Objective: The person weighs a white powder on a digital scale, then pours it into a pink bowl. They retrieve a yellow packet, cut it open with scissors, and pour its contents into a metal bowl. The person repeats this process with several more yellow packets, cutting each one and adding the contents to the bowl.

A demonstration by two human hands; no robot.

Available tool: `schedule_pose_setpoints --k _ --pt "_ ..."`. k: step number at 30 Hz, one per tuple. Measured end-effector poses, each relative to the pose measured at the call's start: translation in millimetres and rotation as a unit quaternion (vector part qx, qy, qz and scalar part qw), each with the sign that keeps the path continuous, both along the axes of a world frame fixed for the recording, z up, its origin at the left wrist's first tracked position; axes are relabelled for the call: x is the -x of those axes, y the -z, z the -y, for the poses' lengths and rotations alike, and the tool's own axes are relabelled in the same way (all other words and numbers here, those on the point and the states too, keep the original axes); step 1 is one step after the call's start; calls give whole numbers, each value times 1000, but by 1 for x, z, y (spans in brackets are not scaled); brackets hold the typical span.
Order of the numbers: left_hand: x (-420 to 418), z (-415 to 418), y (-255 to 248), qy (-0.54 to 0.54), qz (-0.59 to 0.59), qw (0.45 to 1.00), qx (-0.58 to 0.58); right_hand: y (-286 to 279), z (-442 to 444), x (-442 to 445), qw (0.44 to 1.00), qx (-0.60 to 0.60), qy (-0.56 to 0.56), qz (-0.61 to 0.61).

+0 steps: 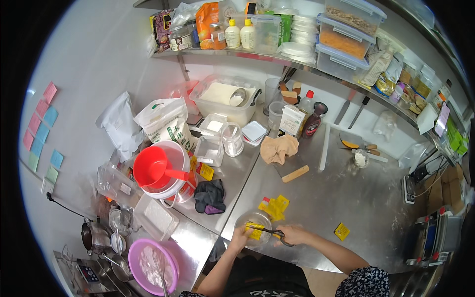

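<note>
My left hand (pixel 240 237) pinches a small yellow sachet (pixel 254 231) over a round clear bowl (pixel 243 219) near the table's front edge. My right hand (pixel 291 235) grips black-handled scissors (pixel 284 238), whose blades reach left across the sachet. Whether the blades are closed is too small to tell. Just behind the bowl lies a pile of yellow sachets (pixel 276 208), one with a red patch. Another yellow sachet (pixel 342 231) lies apart on the steel table to the right. What the bowl holds is partly hidden by my hands and the sachet.
A dough scraper (pixel 295 174), a tan cloth (pixel 279 149) and a milk carton (pixel 292 120) stand or lie farther back. Left are a dark cloth (pixel 210 196), a red dipper (pixel 150 167) on a bucket and a pink bowl (pixel 135 256) with a whisk. A scale (pixel 408 190) sits right.
</note>
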State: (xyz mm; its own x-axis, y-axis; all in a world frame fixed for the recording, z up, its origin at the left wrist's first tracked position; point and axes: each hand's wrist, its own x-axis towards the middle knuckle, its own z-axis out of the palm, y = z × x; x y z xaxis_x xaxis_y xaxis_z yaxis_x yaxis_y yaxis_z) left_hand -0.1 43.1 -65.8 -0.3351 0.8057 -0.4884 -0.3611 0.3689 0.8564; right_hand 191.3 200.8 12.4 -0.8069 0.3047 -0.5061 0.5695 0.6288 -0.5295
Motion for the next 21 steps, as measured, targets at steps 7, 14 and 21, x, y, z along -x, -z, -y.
schedule_pose_setpoints --k 7,14,21 --pt "11 2 15 -22 -14 999 -20 14 0 -71 984 -97 147 -10" --pt "11 -6 0 10 -5 999 -34 70 17 -103 921 -343 157 101" --pt "23 -1 -7 97 168 980 -43 -39 20 15 904 -221 3 -367"
